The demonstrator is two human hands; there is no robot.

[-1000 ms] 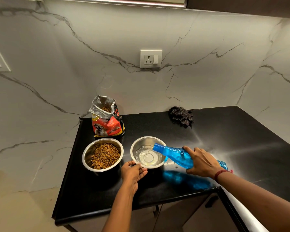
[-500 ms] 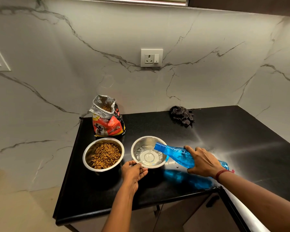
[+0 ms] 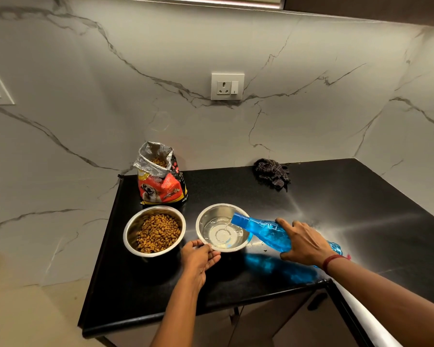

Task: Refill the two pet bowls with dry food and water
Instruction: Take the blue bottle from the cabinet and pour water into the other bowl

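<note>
On the glossy black desk (image 3: 336,196), the right hand (image 3: 303,242) grasps a translucent blue plastic bottle (image 3: 266,232) tilted into a round steel bowl (image 3: 207,217) of shallow water (image 3: 221,236); the left hand (image 3: 198,259) pinches its near rim. Beside it, a matching bowl (image 3: 132,227) holds knobbly brown kibble (image 3: 158,232).

Bowls two: kibble bowl (image 3: 131,232), water bowl (image 3: 209,216); one blue bottle (image 3: 266,231); one food bag (image 3: 161,192); seemingly one cloth (image 3: 272,172)

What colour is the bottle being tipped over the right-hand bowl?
Translucent blue: the bottle, seen in the head view, gripped by the right hand.
</note>
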